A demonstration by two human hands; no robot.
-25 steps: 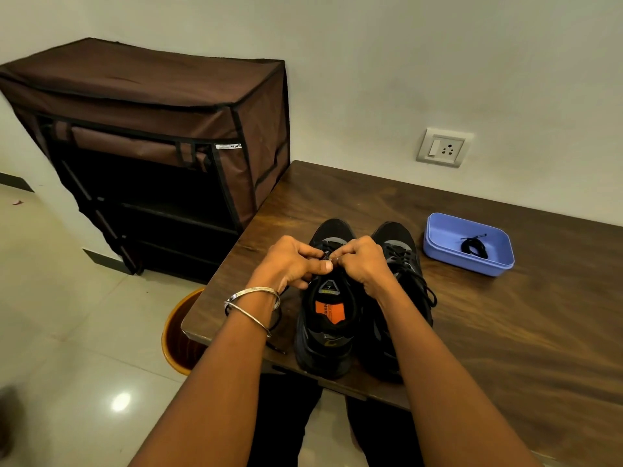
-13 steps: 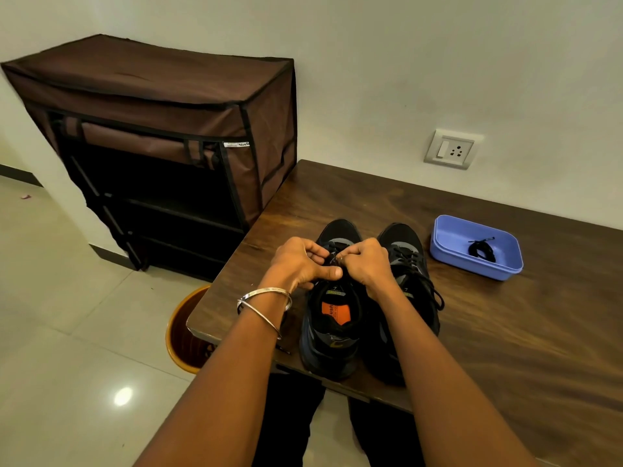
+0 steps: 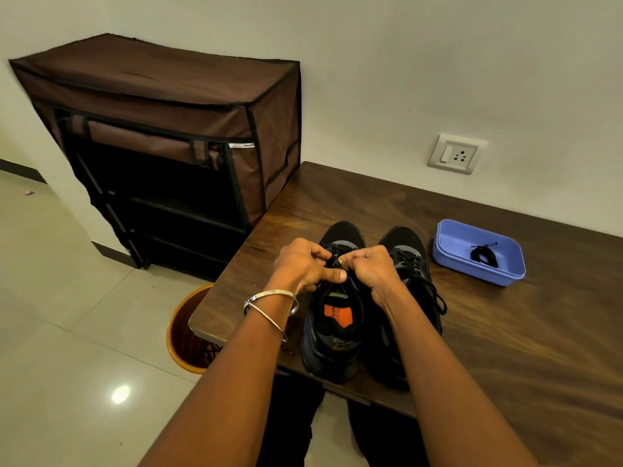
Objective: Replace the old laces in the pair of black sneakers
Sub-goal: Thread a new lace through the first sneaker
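Two black sneakers stand side by side near the front edge of the wooden table (image 3: 505, 338). The left sneaker (image 3: 333, 328) has an orange label inside its opening. My left hand (image 3: 303, 264) and my right hand (image 3: 371, 267) meet over its tongue, fingers curled, pinching the black lace (image 3: 335, 261) between them. The right sneaker (image 3: 413, 264) sits beside it with its black laces threaded, partly hidden by my right forearm. A coiled black lace (image 3: 483, 256) lies in a blue plastic tray (image 3: 448, 261) to the right.
A brown fabric shoe rack (image 3: 168, 146) stands against the wall to the left of the table. An orange bin (image 3: 183, 335) sits on the tiled floor under the table's left corner, with dark laces inside. A wall socket (image 3: 453, 154) is above the table.
Both hands stay pinched together on the left sneaker's lace, with only small finger movements. The camera view has drifted slightly to the left.
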